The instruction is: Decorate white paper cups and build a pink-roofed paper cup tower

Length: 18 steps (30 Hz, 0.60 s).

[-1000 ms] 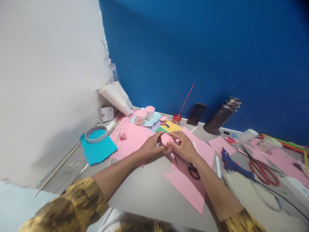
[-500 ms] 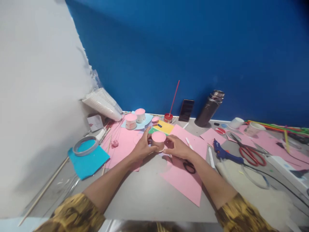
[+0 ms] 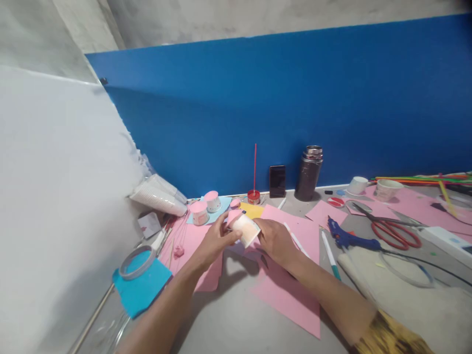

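Observation:
Both of my hands hold a small white paper cup [image 3: 246, 228] with a pink paper disc on its base, tilted on its side above the grey table. My left hand [image 3: 213, 242] grips it from the left, thumb on the cup's side. My right hand [image 3: 275, 239] wraps its open end from the right. Under the hands lies a large pink paper sheet [image 3: 291, 295]. Two similar pink-topped cups [image 3: 205, 207] stand on a light blue sheet further back.
A blue glue gun [image 3: 346, 238], red scissors [image 3: 396, 232], a white pen [image 3: 329, 255] and a cloth lie to the right. At the blue wall stand a dark flask [image 3: 309, 173], a phone [image 3: 277, 181] and a red paint pot [image 3: 253, 196]. A tape ring [image 3: 134, 255] sits on blue paper at left, beside stacked cups [image 3: 158, 196].
The cup went from standing upright with its pink top up to tilted on its side, raised slightly off the table between both hands. The camera view has risen.

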Available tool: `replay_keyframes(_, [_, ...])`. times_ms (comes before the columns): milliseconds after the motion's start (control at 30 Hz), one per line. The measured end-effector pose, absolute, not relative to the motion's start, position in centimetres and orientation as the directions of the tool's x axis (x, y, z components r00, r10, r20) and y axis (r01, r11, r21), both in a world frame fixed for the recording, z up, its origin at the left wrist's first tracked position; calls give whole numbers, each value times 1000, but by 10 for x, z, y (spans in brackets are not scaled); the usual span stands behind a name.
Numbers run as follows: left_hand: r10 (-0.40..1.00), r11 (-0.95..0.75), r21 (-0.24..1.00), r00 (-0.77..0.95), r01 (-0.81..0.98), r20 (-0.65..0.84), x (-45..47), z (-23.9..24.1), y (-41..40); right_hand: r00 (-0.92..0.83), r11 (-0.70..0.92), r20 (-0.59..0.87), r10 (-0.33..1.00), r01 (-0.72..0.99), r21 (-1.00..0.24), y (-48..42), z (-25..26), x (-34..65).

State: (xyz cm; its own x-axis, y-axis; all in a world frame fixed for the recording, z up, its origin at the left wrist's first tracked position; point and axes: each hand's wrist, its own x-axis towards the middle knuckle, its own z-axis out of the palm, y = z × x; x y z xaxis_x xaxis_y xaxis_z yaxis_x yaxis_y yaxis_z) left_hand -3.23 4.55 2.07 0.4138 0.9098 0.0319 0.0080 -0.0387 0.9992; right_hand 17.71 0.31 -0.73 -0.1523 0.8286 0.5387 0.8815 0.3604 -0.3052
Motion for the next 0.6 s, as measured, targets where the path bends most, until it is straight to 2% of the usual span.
replay_keyframes(67, [920, -199, 973, 366, 121, 143, -40, 36, 48, -137, 331, 556, 820, 906, -265, 3, -6, 180])
replay_keyframes(167, [874, -412, 905, 327, 104, 360, -42, 59, 54, -126, 296, 577, 807, 932, -211, 0, -1, 180])
replay_keyframes(300, [780, -567, 806, 426, 171, 458, -22, 76, 57, -142, 282, 585, 798, 947, -156, -8, 9, 175])
replay_keyframes(433, [769, -561, 806, 480, 190, 422, -2, 73, 56, -148, 266, 571, 808, 955, -130, -13, 18, 173])
replay_keyframes(600, [850, -418, 894, 416, 162, 322, 5, 60, 61, -134, 236, 521, 843, 962, -134, -12, 22, 172])
